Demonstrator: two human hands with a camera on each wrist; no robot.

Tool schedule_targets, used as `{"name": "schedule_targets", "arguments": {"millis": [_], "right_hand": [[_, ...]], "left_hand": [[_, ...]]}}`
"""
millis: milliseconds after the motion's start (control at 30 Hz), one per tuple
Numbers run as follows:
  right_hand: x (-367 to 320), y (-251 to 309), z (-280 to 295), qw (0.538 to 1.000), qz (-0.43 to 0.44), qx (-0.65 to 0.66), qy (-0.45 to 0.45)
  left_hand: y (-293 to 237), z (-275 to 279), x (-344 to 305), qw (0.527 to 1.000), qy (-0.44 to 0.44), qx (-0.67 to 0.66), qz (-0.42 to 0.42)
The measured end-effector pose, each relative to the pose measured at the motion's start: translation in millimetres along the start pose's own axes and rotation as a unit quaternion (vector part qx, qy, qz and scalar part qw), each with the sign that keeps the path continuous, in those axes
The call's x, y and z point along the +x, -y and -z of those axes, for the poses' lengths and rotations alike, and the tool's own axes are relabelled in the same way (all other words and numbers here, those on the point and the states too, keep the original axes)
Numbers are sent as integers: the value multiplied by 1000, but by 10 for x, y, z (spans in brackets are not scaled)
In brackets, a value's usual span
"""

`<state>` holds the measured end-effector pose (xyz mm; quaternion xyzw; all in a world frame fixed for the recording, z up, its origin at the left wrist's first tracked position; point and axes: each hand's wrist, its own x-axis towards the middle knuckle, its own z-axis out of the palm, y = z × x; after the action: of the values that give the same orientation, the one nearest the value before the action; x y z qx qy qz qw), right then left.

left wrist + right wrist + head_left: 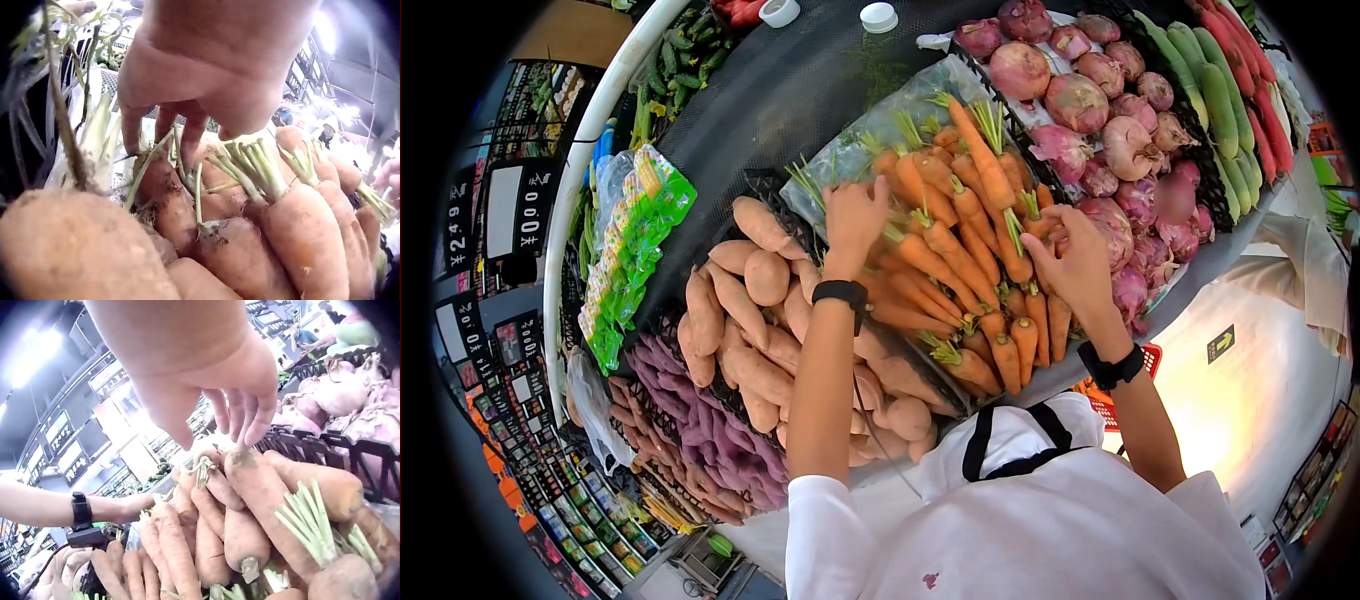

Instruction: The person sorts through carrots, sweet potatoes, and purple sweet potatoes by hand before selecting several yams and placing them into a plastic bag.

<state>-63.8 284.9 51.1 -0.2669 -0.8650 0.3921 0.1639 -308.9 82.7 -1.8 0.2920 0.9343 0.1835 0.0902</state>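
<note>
A heap of carrots (960, 250) with short green stem stubs fills a black crate. At the pile's left edge, my left hand (857, 222) reaches over it, palm down. In the left wrist view its fingers (190, 128) point down at the stem end of a soil-marked carrot (165, 200), tips partly hidden behind stalks. My right hand (1075, 262) hovers over the right side of the pile, thumb apart from the fingers. The right wrist view has its fingertips (253, 434) right at the end of a thick carrot (265, 500), with nothing between thumb and fingers.
Sweet potatoes (750, 320) lie left of the carrots, with purple ones (700, 400) beyond. Red onions (1090, 100) fill the crate on the right, behind a black crate wall (312, 440). Packaged corn (635, 240) stands at the far left. A red basket (1115, 400) is below.
</note>
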Motion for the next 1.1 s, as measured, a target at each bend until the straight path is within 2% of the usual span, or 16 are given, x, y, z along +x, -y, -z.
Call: {"name": "schedule_targets", "arguments": {"millis": [67,133,200,267,300,367,400,433,467,500,600,667,733,767,967,1100], "right_hand": [[1,118,-5,999,-42,4,28],[27,179,-49,995,-84,9,55],[22,147,-131,995,27,-100,1],[53,115,-190,992,31,-123,-1],[65,99,-217,988,37,-148,-4],[76,38,-279,987,44,-153,-13],[87,42,-278,986,49,-159,-20],[81,49,-236,986,47,-160,-22],[78,62,-150,990,47,-127,-42],[98,88,-58,993,48,-94,-60],[154,89,147,990,28,24,-135],[180,79,270,987,53,7,-150],[155,95,362,966,52,187,-170],[95,157,418,942,-7,304,-143],[-40,181,712,952,0,275,-132],[-95,63,724,957,-13,275,-88]], "left_hand": [[-18,-65,5,999,-32,28,-19],[-200,-43,-88,998,27,-30,50],[-233,-7,-123,995,26,-69,62],[-243,99,-103,978,150,-67,129],[-182,91,-77,978,150,-66,128],[-43,34,61,993,-4,-105,60],[-61,53,135,993,-4,-105,58],[-89,65,217,992,-77,-103,-4],[-132,71,299,981,-152,-104,-67],[-165,51,363,980,-154,-107,-69],[-243,-14,432,999,16,-44,-20],[-286,-29,444,998,6,-62,-12],[-296,-89,438,997,1,-81,-3],[-286,-93,457,994,-2,-107,-19],[-365,36,375,990,68,-124,17],[-427,72,256,991,37,-129,3]]}}
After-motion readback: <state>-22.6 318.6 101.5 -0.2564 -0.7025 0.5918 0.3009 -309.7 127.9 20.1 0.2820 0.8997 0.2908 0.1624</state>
